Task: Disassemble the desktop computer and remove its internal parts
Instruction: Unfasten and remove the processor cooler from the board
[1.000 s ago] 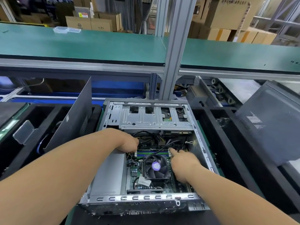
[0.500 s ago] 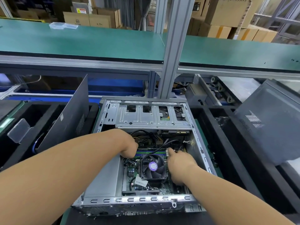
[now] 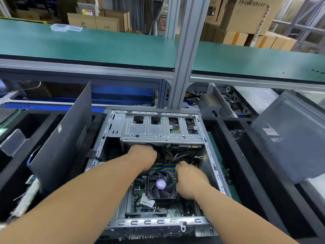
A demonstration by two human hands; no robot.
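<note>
- Left hand [image 3: 143,155] has moved further into the computer case [image 3: 209,152], now at the black cable bundle [image 3: 162,154] under the drive cage [image 3: 158,131]; grip curled down, fingertips hidden, so cannot tell what it holds.
- Right hand [image 3: 190,179] sits beside the CPU fan [image 3: 161,184], fingers bent down at the memory slots [image 3: 163,167]; grip unclear.
- Both forearms reach in from the near edge.
- Case lies open on the desk, a dark side panel [image 3: 65,143] leaning at its left.

No text can be read; print on the fan sticker [image 3: 161,183] and boxes [image 3: 246,13] is blurred.
</note>
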